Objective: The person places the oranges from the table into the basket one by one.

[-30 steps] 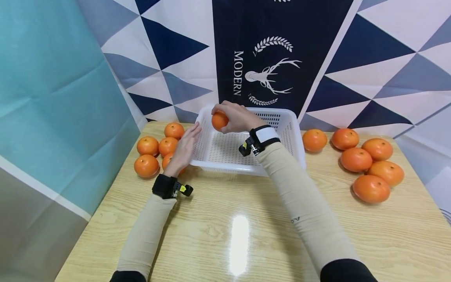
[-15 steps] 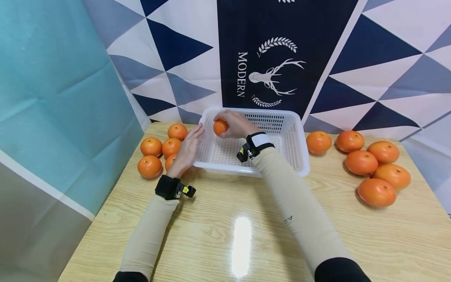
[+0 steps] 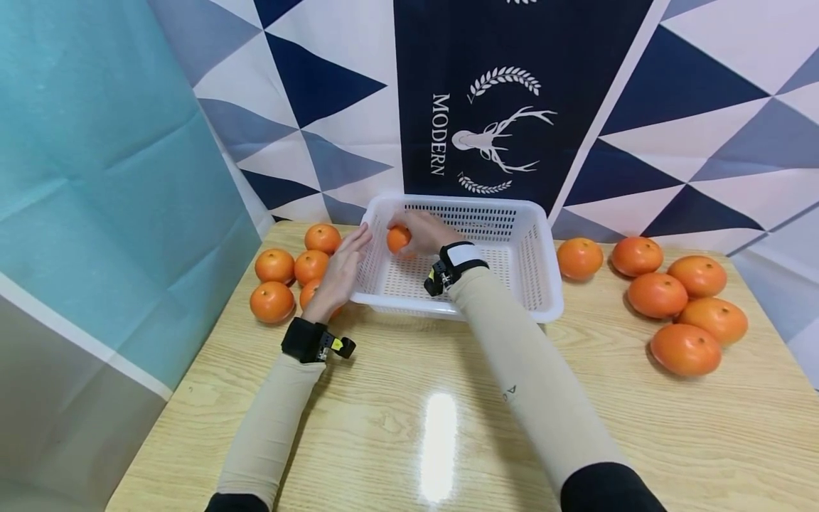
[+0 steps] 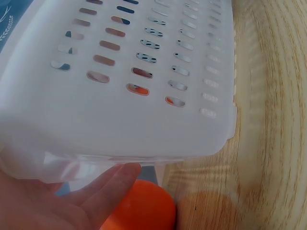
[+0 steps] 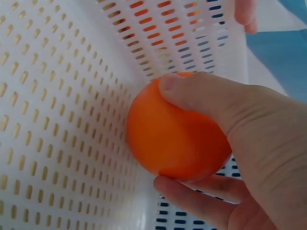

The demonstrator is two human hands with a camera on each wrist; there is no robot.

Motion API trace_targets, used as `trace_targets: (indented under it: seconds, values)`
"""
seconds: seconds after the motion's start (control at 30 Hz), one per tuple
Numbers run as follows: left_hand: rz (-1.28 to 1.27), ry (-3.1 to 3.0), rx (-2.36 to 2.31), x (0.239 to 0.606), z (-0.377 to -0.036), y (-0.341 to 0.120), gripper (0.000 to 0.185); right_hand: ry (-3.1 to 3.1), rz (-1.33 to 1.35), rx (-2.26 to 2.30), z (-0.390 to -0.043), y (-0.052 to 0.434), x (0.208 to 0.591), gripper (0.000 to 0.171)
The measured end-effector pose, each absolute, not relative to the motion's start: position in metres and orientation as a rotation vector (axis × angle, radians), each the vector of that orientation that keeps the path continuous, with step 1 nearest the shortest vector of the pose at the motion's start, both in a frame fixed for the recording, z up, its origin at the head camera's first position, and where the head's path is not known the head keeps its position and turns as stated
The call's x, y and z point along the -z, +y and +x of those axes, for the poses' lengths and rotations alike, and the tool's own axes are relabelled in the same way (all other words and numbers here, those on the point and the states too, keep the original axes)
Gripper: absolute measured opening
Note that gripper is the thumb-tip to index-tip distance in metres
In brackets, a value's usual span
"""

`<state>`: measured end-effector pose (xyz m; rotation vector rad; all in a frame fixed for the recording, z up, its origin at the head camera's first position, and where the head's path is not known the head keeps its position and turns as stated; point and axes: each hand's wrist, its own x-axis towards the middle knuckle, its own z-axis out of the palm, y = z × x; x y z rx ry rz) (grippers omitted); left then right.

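An orange [image 5: 175,132] is gripped in my right hand [image 3: 424,232], thumb on one side and fingers on the other. It is down inside the white plastic basket [image 3: 534,270], near the left end; the right wrist view has it close to the perforated floor and walls. Whether it touches the floor I cannot tell. My left hand [image 3: 339,274] lies along the basket's left side with straight fingers, touching the outside just below the rim. In the left wrist view, one orange [image 4: 144,208] on the table shows just beyond those fingers.
Left of the basket several oranges [image 3: 271,302] cluster on the wooden table [image 3: 377,427], one partly behind my left hand. More oranges [image 3: 684,350] are grouped to the right. A patterned cloth wall [image 3: 486,85] rises directly behind the basket.
My right hand has lowered the orange deeper into the basket's left end. The left hand stays at the basket's side. The whole view shifted slightly early on.
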<state>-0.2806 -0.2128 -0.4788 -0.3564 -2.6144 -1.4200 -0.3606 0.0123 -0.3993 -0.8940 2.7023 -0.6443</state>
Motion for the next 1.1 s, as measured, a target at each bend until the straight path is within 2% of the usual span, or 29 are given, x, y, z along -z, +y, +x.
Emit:
trace_targets:
  seconds: [1.1]
  values:
    - [-0.375, -2.62, 1.401, 0.479, -0.28, -0.213, 0.066, 2.697, -0.866, 0.586, -0.359, 0.008, 0.41, 0.073]
